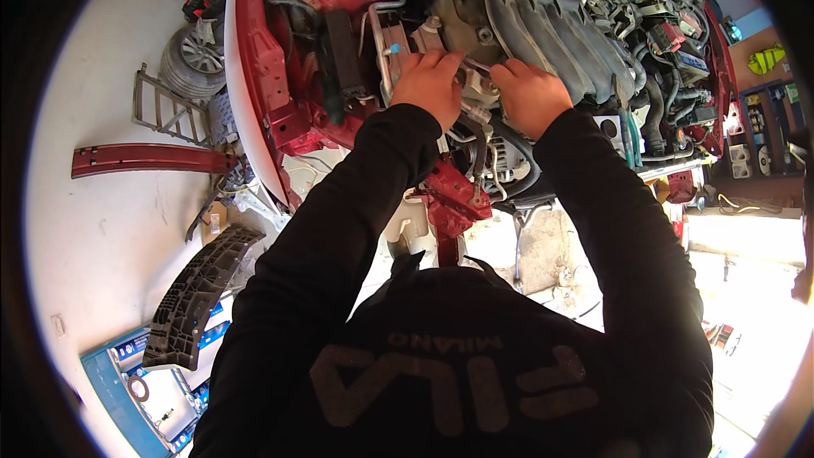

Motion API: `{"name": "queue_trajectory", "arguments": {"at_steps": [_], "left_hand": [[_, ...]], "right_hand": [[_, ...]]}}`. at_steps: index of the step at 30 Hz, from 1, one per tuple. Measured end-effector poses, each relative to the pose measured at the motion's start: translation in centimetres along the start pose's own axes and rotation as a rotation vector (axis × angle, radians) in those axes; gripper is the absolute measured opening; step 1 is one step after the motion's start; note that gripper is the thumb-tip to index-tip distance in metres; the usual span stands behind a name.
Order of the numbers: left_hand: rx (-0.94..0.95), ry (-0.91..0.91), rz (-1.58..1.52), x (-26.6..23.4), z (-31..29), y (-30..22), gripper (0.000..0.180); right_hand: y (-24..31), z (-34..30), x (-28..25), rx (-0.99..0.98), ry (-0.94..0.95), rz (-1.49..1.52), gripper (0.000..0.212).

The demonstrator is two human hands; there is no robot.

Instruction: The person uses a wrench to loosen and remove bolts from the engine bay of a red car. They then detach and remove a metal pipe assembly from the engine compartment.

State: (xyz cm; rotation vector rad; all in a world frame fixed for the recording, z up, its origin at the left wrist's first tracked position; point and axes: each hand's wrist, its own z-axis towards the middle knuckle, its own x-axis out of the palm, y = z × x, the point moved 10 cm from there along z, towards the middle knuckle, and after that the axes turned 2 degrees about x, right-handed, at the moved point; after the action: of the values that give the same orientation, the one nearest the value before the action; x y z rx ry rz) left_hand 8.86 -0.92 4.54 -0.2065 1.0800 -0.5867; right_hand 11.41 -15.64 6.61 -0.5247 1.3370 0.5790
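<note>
My left hand (pixel 428 89) is over the front left of a car's engine bay, fingers bent and pressed together beside a metal pipe (pixel 379 44) with a small blue clip (pixel 393 49). What its fingertips grip is hidden beneath them. My right hand (pixel 532 99) is curled at the near edge of the dark ribbed intake manifold (pixel 551 25). Its fingertips meet a grey metal bracket (pixel 477 85) lying between both hands, and whatever they close on cannot be made out. Below the hands, the alternator (pixel 509 157) and a black hose (pixel 527 171) show.
Red bodywork (pixel 292 123) borders the bay on the left. A wheel (pixel 193 59), a red bumper beam (pixel 153 159) and a black plastic panel (pixel 199 297) are along the left wall. A blue-framed rack (pixel 119 394) stands lower left. Shelves (pixel 767 119) are at the right.
</note>
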Motion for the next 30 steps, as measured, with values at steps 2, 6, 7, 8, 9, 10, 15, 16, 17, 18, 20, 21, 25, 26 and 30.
{"name": "queue_trajectory", "arguments": {"at_steps": [2, 6, 7, 8, 9, 10, 15, 16, 17, 18, 20, 21, 25, 26, 30], "left_hand": [[0.001, -0.006, -0.026, 0.1, 0.3, 0.1, 0.047], [0.051, -0.015, 0.023, -0.8, 1.1, 0.3, 0.041], [0.067, -0.018, 0.021, -0.8, 1.1, 0.3, 0.040], [0.085, -0.023, 0.019, -0.9, 1.3, 0.2, 0.040], [0.095, -0.021, 0.017, -0.8, 1.3, 0.2, 0.039], [0.104, -0.019, 0.014, -0.7, 1.4, 0.1, 0.038], [0.086, 0.080, 0.034, 0.2, 1.8, 0.6, 0.038], [0.075, 0.118, 0.038, 0.5, 2.0, 1.0, 0.038], [0.070, 0.148, 0.041, 0.7, 2.2, 1.3, 0.038], [0.055, 0.175, 0.033, 0.9, 2.3, 1.7, 0.039], [0.042, 0.208, 0.009, 1.4, 2.5, 2.2, 0.040], [0.055, 0.210, -0.009, 1.3, 2.7, 2.4, 0.040], [0.083, 0.195, -0.092, 0.8, 2.9, 2.4, 0.042], [0.096, 0.196, -0.107, 0.6, 2.8, 2.2, 0.041], [0.184, 0.067, -0.175, -1.2, 2.6, 1.2, 0.040]], "right_hand": [[0.1, -0.3, -0.4, -0.089, -0.077, -0.033, 0.030], [0.0, -0.5, -1.4, -0.123, -0.185, -0.052, 0.029], [0.1, -0.6, -1.5, -0.121, -0.207, -0.054, 0.029], [0.1, -0.6, -1.7, -0.117, -0.229, -0.056, 0.029], [0.0, -0.6, -1.8, -0.092, -0.233, -0.065, 0.028], [-0.2, -0.6, -1.8, -0.067, -0.234, -0.073, 0.027], [0.2, -1.2, -1.7, 0.058, -0.183, -0.064, 0.031], [0.5, -1.4, -1.3, 0.085, -0.143, -0.005, 0.030], [0.8, -1.5, -0.8, 0.118, -0.097, 0.061, 0.030], [1.2, -1.3, -0.6, 0.128, -0.070, 0.156, 0.029], [2.3, -1.0, 0.4, 0.175, 0.011, 0.362, 0.029], [3.0, -0.8, 0.7, 0.230, 0.000, 0.452, 0.029], [5.1, -0.3, 2.1, 0.384, -0.036, 0.613, 0.036], [4.9, -0.6, 2.4, 0.408, -0.038, 0.608, 0.036], [3.0, -1.5, 2.2, 0.354, -0.045, 0.545, 0.035]]}}
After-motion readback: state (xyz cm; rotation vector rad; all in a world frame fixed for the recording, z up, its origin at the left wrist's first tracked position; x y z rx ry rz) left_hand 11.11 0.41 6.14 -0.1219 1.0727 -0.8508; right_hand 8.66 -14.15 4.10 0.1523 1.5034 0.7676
